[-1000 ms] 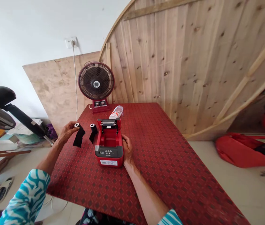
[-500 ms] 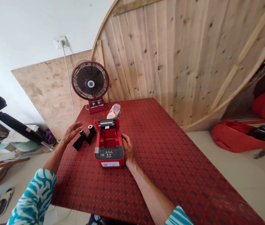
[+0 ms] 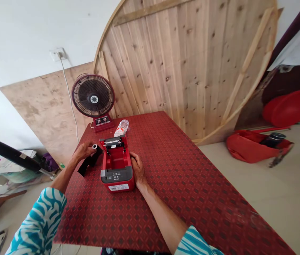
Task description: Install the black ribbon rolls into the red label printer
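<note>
Over the red patterned tabletop [image 3: 182, 184], your left hand [image 3: 84, 150] has just closed around a roll of black film [image 3: 90, 161], white core showing, right beside the open red receipt printer [image 3: 116, 175]; your right hand [image 3: 138, 168] lies loose against the printer's side, gripping nothing.

My left hand [image 3: 84, 151] has come down from its open hover and now closes on the white-cored black roll [image 3: 94, 146], its black strip [image 3: 88, 165] hanging below. My view has swung right, bringing more of the red basin [image 3: 289, 108] into frame.
</note>
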